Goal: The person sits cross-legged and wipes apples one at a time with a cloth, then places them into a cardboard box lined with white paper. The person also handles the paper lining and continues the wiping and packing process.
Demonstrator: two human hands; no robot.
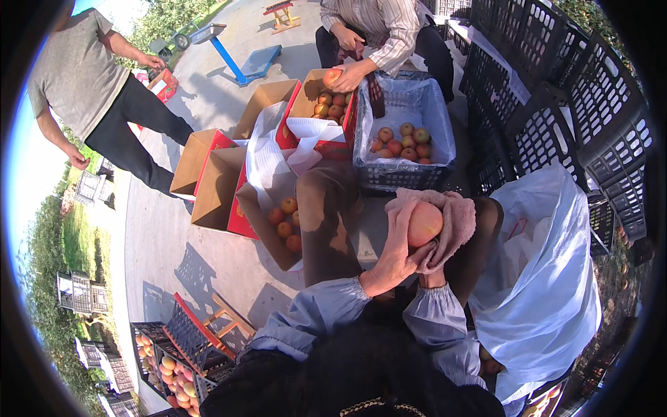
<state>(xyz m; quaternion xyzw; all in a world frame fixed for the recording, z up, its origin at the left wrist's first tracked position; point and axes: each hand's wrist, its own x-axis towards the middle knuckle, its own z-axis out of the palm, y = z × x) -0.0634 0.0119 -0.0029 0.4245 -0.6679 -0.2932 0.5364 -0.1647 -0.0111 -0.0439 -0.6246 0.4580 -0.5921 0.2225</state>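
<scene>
Above my lap, my left hand (391, 266) grips a pinkish-red apple (425, 225) by its near left side. A pink cloth (460, 219) wraps the apple's far and right sides. Most of my right hand (432, 280) is covered by that cloth, which it holds from beneath; only the wrist area shows. Beyond my knees stands a dark plastic crate (404, 177) lined with clear film, with several apples (409, 145) inside. Left of my knee, an open cardboard carton (263, 237) contains several apples (285, 229) and white foam sheeting (266, 161).
A co-worker (385, 31) opposite holds an apple over a red carton (331, 149). Another person (104, 94) stands at left near a blue platform scale (260, 62). Stacked black crates (547, 135) and a white sack (542, 292) line the right. A folding stool (195, 328) stands lower left.
</scene>
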